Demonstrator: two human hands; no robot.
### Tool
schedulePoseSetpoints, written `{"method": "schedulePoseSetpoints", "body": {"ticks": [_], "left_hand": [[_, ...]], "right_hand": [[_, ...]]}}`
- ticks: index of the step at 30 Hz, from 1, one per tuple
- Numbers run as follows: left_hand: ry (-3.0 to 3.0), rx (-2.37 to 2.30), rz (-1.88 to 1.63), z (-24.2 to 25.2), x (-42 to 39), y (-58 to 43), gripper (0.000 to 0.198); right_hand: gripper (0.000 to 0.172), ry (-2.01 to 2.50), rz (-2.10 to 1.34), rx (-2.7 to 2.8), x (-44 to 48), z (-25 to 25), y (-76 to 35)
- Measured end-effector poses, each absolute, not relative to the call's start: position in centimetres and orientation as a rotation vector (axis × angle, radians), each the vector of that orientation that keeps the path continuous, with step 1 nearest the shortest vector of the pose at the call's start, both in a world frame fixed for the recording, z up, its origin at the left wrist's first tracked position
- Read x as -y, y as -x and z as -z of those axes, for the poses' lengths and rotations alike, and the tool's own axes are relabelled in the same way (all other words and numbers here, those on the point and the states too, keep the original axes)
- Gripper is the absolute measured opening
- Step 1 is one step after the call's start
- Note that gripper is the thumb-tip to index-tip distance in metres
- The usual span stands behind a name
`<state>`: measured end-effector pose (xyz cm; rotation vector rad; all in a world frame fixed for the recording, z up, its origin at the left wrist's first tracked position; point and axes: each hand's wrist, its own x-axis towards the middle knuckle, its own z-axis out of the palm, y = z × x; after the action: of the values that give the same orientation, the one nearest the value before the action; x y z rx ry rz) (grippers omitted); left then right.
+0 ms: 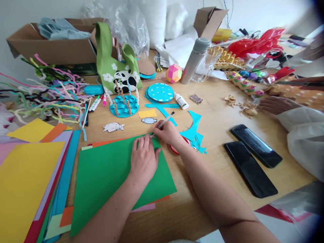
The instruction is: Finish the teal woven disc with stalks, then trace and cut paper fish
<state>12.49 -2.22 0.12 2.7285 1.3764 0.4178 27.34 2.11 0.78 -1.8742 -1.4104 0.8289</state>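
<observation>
My right hand [168, 131] grips a slim pen [165, 119], its tip down at the far right corner of a green paper sheet [108, 179]. Flat on that sheet lies my left hand [143, 155], fingers spread and pressing near its far edge. Small dark marks show beside the pen tip, partly hidden by the fingers. Beyond the hands are a fish cutout [149, 120], a white animal cutout [113, 127] and a small yellow paper strip [147, 113]. Red-handled scissors [174, 149] lie partly under my right wrist, beside blue paper scraps [193, 126].
Two phones [250, 168] lie at the right, near another person's hand [273, 104]. Coloured paper [30, 182] is stacked at the left, below a heap of pipe cleaners [55, 81]. A panda bag [118, 72], a glue bottle [181, 101] and a thermos [194, 60] stand or lie farther back.
</observation>
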Motion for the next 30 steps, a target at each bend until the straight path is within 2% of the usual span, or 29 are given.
{"method": "schedulePoseSetpoints", "body": {"ticks": [30], "left_hand": [[-2.771, -1.349, -0.375, -0.01, 1.97, -12.82, 0.044]], "right_hand": [[0.003, 1.882, -0.844, 1.394, -2.33, -1.06, -27.34]]}}
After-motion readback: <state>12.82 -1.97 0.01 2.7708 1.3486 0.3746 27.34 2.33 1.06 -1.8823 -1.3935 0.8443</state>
